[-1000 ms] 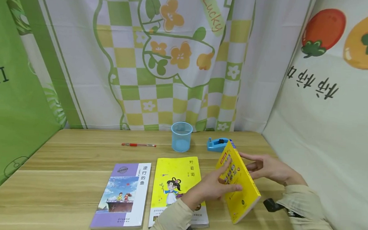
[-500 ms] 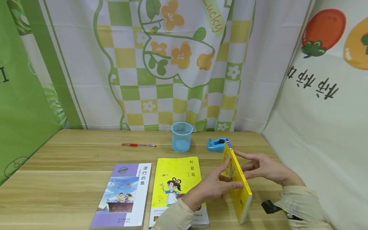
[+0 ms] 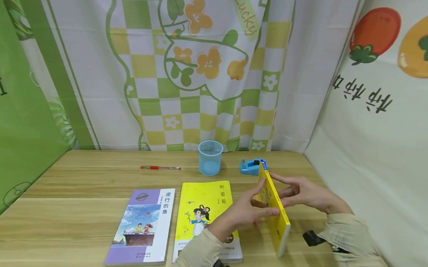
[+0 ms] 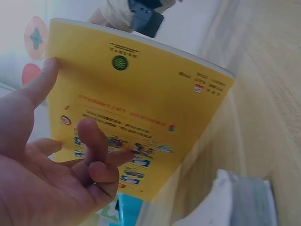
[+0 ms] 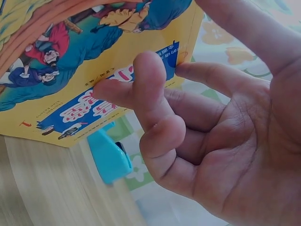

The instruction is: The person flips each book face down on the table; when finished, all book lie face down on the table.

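Note:
A yellow book [image 3: 276, 198] stands on its long edge, spine up, at the right of the table. My left hand [image 3: 243, 212] holds it from the left, with thumb near the spine and curled fingers against the back cover [image 4: 141, 84]. From the other side, my right hand [image 3: 308, 194] grips it near the far end of the spine. Bent fingers touch the illustrated front cover [image 5: 80, 77] in the right wrist view. Flat beside the left forearm lies another yellow book [image 3: 202, 199], partly covered by the sleeve. A purple and white book [image 3: 144, 228] lies left of that.
A clear blue cup [image 3: 210, 158] stands at the back, with a red pen [image 3: 160, 168] to its left. Behind the upright book's far end sits a blue tape dispenser [image 3: 249, 167]. Printed curtains hang along the back and both sides of the table.
The held book has turned from leaning with its back cover showing to nearly upright, its near end swinging left. Both hands moved slightly left with it and keep their hold.

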Action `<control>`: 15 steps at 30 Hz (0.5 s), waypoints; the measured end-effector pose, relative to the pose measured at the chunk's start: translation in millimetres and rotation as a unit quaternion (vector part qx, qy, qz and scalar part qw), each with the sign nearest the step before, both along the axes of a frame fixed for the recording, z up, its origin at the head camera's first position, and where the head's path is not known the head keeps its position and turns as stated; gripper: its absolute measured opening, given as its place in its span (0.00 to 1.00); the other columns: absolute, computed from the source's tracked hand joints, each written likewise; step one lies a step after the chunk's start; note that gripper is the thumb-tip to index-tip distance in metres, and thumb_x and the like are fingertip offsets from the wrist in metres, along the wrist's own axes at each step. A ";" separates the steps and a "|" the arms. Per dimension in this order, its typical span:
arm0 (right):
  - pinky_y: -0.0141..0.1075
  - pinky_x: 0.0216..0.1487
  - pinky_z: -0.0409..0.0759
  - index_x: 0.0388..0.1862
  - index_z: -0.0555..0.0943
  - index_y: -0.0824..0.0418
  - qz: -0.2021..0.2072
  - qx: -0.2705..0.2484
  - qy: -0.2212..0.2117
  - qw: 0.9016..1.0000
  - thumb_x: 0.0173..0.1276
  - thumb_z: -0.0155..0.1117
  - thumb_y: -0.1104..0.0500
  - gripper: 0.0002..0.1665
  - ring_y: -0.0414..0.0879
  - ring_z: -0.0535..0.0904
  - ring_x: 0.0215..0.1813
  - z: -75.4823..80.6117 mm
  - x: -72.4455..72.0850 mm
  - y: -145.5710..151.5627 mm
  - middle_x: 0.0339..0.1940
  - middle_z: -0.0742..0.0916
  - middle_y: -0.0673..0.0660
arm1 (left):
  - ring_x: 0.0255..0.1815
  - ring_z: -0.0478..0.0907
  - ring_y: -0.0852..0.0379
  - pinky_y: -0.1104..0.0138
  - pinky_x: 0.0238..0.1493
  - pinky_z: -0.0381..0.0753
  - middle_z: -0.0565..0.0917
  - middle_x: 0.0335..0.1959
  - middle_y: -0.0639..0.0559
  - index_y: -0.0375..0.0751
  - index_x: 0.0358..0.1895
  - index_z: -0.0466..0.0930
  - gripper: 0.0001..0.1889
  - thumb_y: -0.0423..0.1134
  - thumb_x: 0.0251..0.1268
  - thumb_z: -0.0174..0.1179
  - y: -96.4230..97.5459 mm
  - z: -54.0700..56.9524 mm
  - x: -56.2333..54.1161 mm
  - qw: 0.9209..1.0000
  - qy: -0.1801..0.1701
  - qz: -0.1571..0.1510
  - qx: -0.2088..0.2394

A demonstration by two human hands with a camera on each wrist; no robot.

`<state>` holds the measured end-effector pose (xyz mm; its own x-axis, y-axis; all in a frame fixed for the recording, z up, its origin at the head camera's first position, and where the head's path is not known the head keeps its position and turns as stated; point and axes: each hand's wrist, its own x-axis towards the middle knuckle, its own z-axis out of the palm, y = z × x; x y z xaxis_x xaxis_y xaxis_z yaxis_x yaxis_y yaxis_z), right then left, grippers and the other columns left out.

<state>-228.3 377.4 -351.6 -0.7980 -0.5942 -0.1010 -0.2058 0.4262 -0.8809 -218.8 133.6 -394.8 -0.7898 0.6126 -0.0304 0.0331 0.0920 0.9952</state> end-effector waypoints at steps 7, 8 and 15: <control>0.50 0.60 0.82 0.82 0.50 0.64 -0.010 0.008 -0.006 1.000 0.70 0.67 0.58 0.50 0.49 0.83 0.62 -6.0 -3.8 -3.5 0.63 0.80 0.74 | 0.11 0.64 0.57 0.66 0.21 0.72 0.89 0.32 0.50 0.64 0.79 0.58 0.43 0.49 0.63 0.71 -7.2 10.7 -4.0 1.000 0.004 0.020 -0.006; 0.47 0.58 0.83 0.82 0.50 0.64 -0.008 0.010 -0.005 1.000 0.71 0.67 0.57 0.50 0.47 0.84 0.61 -8.1 -4.8 -3.8 0.63 0.81 0.74 | 0.10 0.62 0.58 0.68 0.20 0.69 0.87 0.27 0.51 0.63 0.78 0.59 0.42 0.49 0.63 0.71 -8.4 12.4 -4.4 1.000 0.002 0.023 -0.009; 0.36 0.40 0.81 0.81 0.55 0.63 0.003 0.047 -0.003 0.999 0.73 0.65 0.56 0.45 0.51 0.87 0.52 -23.4 -12.0 -13.5 0.55 0.87 0.67 | 0.10 0.55 0.60 0.71 0.16 0.60 0.86 0.24 0.52 0.51 0.75 0.68 0.39 0.43 0.59 0.74 -23.6 27.0 -7.2 0.997 0.001 0.067 -0.034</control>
